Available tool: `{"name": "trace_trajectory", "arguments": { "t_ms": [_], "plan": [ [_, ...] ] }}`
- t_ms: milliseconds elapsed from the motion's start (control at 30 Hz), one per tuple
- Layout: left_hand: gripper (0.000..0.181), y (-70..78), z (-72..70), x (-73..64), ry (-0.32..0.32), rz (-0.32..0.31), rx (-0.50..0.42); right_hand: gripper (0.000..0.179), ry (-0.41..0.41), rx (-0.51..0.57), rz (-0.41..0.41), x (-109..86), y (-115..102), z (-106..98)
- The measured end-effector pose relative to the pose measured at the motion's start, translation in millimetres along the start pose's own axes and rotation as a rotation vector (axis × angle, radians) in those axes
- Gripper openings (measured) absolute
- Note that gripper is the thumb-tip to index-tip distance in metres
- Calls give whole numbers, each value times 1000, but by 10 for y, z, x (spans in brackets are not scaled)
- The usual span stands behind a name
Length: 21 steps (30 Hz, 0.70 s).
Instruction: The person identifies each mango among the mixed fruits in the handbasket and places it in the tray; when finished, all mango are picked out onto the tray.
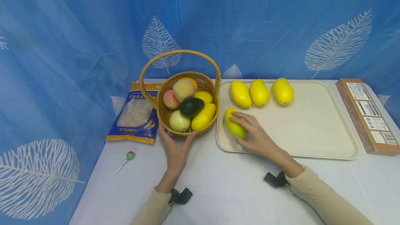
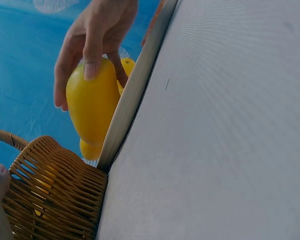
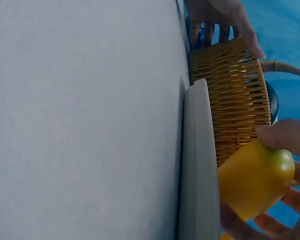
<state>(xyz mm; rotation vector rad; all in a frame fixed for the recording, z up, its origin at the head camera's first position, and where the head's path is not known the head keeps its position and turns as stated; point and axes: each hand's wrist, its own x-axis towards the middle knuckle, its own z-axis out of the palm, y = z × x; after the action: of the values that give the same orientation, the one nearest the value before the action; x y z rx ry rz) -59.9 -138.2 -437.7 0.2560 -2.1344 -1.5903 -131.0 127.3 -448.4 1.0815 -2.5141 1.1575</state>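
My right hand [image 1: 254, 134] holds a yellow mango [image 1: 234, 125] with a greenish end, at the left side of the cream tray [image 1: 312, 138]; whether it touches the tray I cannot tell. Three more mangoes [image 1: 259, 92] lie along the tray's back edge. At the near left of a wicker basket [image 1: 208, 127], my left hand [image 1: 176, 150] grips the side, its thumb [image 3: 256, 50] at the rim. Inside the basket are a dark green avocado [image 1: 192, 106], peaches [image 1: 183, 90], a pale green round fruit [image 1: 179, 121], an orange fruit and yellow mangoes [image 1: 203, 116].
A blue pasta bag [image 1: 134, 114] lies left of the basket, partly behind its handle [image 1: 181, 51]. A lollipop [image 1: 126, 160] is at the table's left. Right of the tray stands a long brown box [image 1: 368, 117]. A blue leaf-print curtain [image 1: 265, 27] hangs behind the white table [image 1: 228, 190].
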Motion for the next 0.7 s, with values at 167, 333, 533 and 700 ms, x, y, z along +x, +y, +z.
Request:
{"name": "trace_trajectory", "arguments": {
  "t_ms": [167, 333, 533, 700],
  "plan": [
    [111, 33, -10, -3, -3, 1, -7, 66, 5, -32, 88, -8, -39, 3],
    [112, 13, -12, -7, -3, -8, -9, 64, 9, -32, 162, -4, -58, 5],
    [112, 21, -18, -7, -2, -2, -9, 63, -65, -79, 238, -4, -54, -34],
    [112, 33, -16, 1, -5, 32, -23, 77, -155, -140, 381, 2, -48, -164]
  ]
}}
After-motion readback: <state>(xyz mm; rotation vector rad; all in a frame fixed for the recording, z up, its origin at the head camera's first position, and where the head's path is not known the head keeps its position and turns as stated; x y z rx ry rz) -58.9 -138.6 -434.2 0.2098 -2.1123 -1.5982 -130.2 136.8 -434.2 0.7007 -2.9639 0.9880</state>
